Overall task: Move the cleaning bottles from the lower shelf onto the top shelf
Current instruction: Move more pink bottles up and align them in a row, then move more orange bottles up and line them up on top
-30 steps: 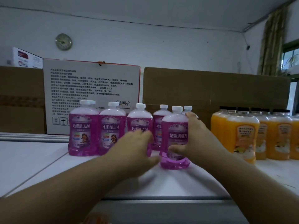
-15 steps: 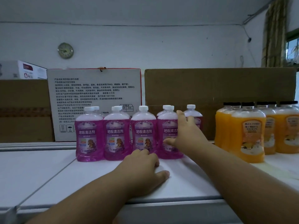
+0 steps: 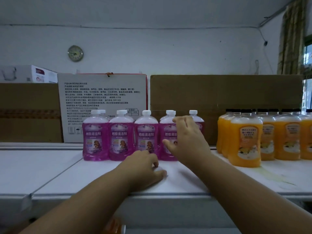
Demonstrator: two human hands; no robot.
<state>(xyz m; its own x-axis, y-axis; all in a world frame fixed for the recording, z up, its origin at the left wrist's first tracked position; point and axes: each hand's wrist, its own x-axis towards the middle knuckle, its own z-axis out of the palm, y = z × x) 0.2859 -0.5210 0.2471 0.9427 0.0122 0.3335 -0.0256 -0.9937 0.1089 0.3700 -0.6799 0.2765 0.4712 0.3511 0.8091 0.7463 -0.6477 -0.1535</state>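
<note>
Several purple cleaning bottles [image 3: 120, 135] with white caps stand in a tight row on the white top shelf [image 3: 59, 174], with more behind them. My right hand [image 3: 187, 142] lies against the front and right side of the rightmost front-row purple bottle [image 3: 166, 130], fingers spread over its shoulder, thumb across the label, not clasping it. My left hand [image 3: 143, 169] rests palm down on the shelf just in front of the row, holding nothing.
A group of orange bottles [image 3: 244, 141] with black caps stands on the shelf to the right. A white printed box [image 3: 101, 95] and brown cardboard boxes [image 3: 219, 92] wall off the back. Something orange [image 3: 114, 227] shows below the shelf edge.
The purple bottle in my right hand went back from the shelf front into line with the row. My right fingers loosened on it. My left hand dropped flat onto the shelf.
</note>
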